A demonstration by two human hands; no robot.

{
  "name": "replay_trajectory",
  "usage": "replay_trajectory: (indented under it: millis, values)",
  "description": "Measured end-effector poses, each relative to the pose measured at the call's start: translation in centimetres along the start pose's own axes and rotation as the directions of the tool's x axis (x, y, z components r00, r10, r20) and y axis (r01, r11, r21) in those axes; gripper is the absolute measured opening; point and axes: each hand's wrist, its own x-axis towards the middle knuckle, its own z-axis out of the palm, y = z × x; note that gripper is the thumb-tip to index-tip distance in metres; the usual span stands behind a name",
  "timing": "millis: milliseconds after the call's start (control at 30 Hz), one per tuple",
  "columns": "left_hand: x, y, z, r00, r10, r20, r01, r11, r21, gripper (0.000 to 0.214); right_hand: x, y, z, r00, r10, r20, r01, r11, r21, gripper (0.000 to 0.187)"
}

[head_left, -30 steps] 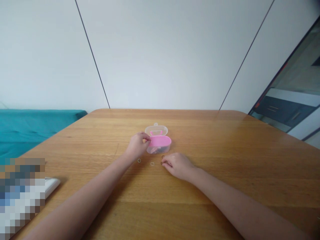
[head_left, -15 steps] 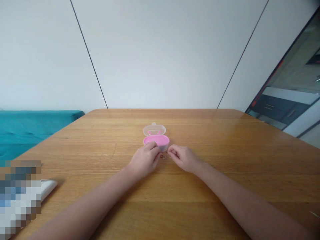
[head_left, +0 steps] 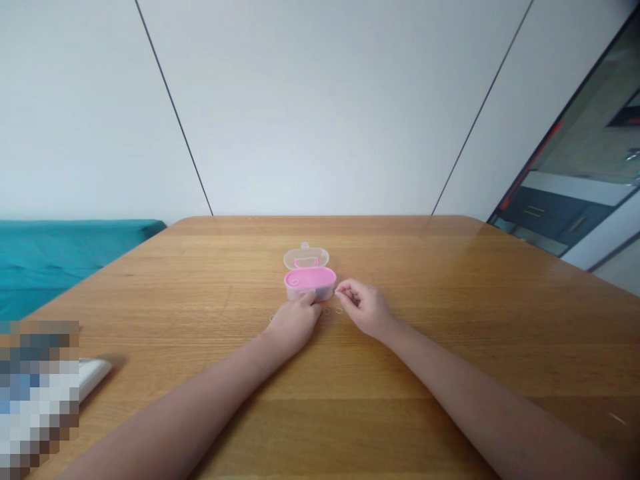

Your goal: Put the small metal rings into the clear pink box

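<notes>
The table (head_left: 450, 347) is light wood with a smooth, faintly glossy finish and visible grain. The small box (head_left: 310, 283) is pink plastic, its open lid (head_left: 306, 257) clear plastic. Beyond the table's left edge lies matt teal cloth (head_left: 60, 257).

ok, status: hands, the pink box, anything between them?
Left hand on table, fingertips at pink box. Right hand pinched just right of box; contents too small to tell. Clear lid open behind. Tiny rings loose on table between hands.

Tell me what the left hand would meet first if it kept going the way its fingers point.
Most likely the pink box: the left hand points up-table, fingertips right at the box's near wall, apparently touching, though depth is unclear.
</notes>
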Motion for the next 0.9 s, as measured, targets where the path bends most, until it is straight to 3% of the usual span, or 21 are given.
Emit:
replay_trajectory:
  millis: [167, 467, 567, 667, 733, 800, 867, 900]
  values:
    - [-0.2, 0.7, -0.6, 0.995, 0.099, 0.004, -0.098, 0.977, 0.191, 0.027, 0.0, -0.1, 0.1, 0.999, 0.032, -0.013, -0.031, 0.999, 0.042, 0.013]
    - [-0.2, 0.8, -1.0, 0.985, 0.171, 0.004, -0.168, 0.963, 0.212, 0.024, 0.1, -0.6, 0.4, 0.996, 0.092, -0.021, -0.088, 0.987, 0.136, 0.017]
    - [-0.3, 0.9, -0.8, 0.987, 0.157, -0.042, -0.149, 0.978, 0.149, 0.023, 0.2, -0.8, 0.3, 0.989, 0.142, -0.029, -0.133, 0.967, 0.216, 0.017]
    - [-0.6, 0.9, -0.8, 0.983, 0.044, -0.18, -0.075, 0.984, -0.164, 0.02, 0.3, -1.0, 0.2, 0.962, 0.272, 0.017, -0.257, 0.887, 0.382, 0.018]
    - [-0.8, 0.9, -0.9, 0.969, -0.104, -0.224, -0.03, 0.85, -0.526, 0.018, 0.4, -1.3, 0.1, 0.931, 0.36, 0.057, -0.336, 0.788, 0.515, 0.019]
    - [-1.0, 0.9, -1.2, 0.955, -0.249, -0.163, 0.007, 0.567, -0.823, 0.021, 0.5, -1.9, 0.1, 0.908, 0.404, 0.111, -0.374, 0.66, 0.652, 0.019]
    - [-1.0, 0.9, -1.5, 0.94, -0.334, -0.071, 0.03, 0.288, -0.957, 0.027, 0.5, -2.5, 0.2, 0.895, 0.408, 0.181, -0.392, 0.523, 0.757, 0.018]
    - [-1.1, 0.9, -1.6, 0.932, -0.36, -0.042, 0.029, 0.19, -0.981, 0.03, 0.5, -2.8, 0.2, 0.89, 0.402, 0.215, -0.402, 0.469, 0.787, 0.017]
